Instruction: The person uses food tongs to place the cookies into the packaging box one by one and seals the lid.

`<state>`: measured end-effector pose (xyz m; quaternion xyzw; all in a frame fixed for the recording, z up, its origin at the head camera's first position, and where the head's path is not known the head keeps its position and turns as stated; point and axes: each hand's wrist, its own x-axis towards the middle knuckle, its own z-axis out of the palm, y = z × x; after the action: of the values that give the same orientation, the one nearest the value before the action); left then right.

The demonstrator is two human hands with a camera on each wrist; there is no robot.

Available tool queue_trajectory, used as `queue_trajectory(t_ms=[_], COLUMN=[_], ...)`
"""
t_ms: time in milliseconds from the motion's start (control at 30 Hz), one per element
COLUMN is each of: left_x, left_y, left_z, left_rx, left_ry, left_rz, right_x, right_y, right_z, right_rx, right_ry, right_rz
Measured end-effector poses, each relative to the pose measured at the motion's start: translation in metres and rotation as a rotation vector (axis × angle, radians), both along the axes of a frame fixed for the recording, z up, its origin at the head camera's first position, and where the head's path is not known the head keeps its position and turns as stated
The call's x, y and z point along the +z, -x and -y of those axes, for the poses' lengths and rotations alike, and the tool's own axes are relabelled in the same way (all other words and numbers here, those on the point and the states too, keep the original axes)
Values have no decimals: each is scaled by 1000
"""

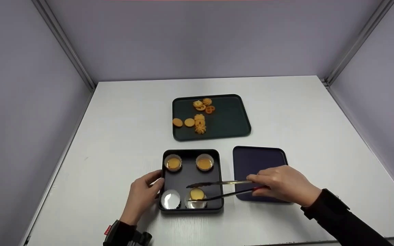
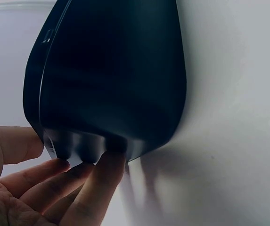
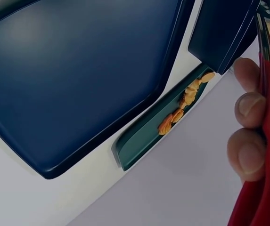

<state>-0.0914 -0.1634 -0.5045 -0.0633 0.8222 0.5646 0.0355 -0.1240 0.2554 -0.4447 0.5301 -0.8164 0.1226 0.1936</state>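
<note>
In the head view, a black square pan (image 1: 192,177) holds several white paper cups. Round yellow cookies sit in the back left cup (image 1: 173,163) and back right cup (image 1: 204,162); the front left cup (image 1: 170,199) is bare inside. My left hand (image 1: 144,191) holds the pan's left side, thumb at the rim and fingertips against the outer wall (image 2: 111,70). My right hand (image 1: 282,182) grips red-handled tongs (image 1: 233,182), reaching over the pan's right wall. Between the spread tong tips is a round cookie (image 1: 197,193), over the front right cup (image 1: 196,204).
A dark green tray (image 1: 229,118) stands behind the pan, with several cookies on its left half, some flower-shaped (image 1: 200,123) and one pretzel-shaped (image 1: 210,109). To the pan's right lies a flat dark blue tray (image 1: 259,160), under the right hand. Grey panels enclose the white table (image 1: 121,130).
</note>
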Motion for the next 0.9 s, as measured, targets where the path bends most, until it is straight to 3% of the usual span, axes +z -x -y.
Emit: queue_trajectory(t_ms=[700,900], left_x=[1,0], left_y=[0,0], left_z=[-1,0], left_rx=[5,-6], left_ry=[4,19], left_rz=[21,0], right_x=[1,2], right_y=[0,0], right_z=[-4,-2], right_rx=[34,37], right_ry=[18,12], right_rz=[46,52])
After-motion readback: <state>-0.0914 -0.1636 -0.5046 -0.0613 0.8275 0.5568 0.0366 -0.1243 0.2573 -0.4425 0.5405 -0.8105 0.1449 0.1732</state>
